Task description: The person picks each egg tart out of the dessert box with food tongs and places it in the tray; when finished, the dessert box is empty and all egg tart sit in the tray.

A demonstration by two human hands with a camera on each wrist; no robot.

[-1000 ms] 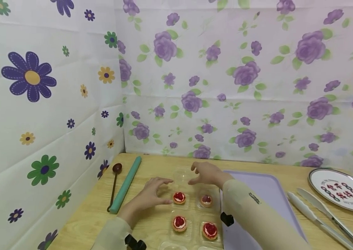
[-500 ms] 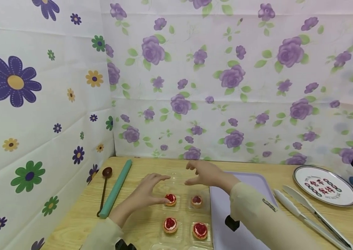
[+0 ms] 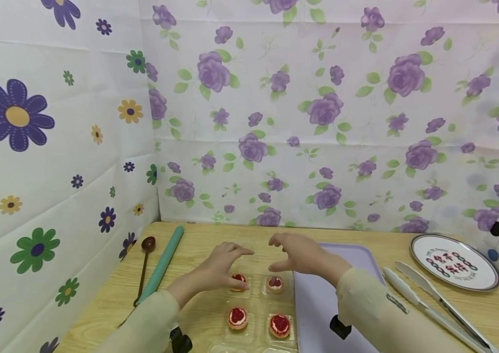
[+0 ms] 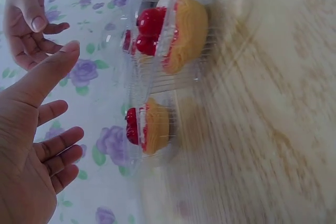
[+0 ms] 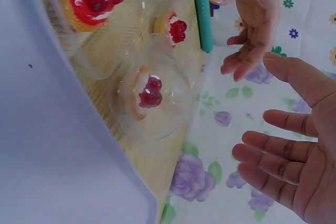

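Likely pre-grasp: left hand (image 3: 219, 267) and right hand (image 3: 303, 253) both empty, fingers apart; boxed cherry tart (image 3: 237, 278) just under left thumb, contact hard to tell. Grasping would call for lowering, then closing fingertips.

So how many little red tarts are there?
4 in the head view: far-left tart, partly behind the left hand; far-right tart; near-left tart; near-right tart. More may be hidden past the bottom edge.

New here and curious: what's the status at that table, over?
Left grip, right grip: both open, holding nothing. Four fruit tarts nearby. Clear dome over one, possibly in the way.
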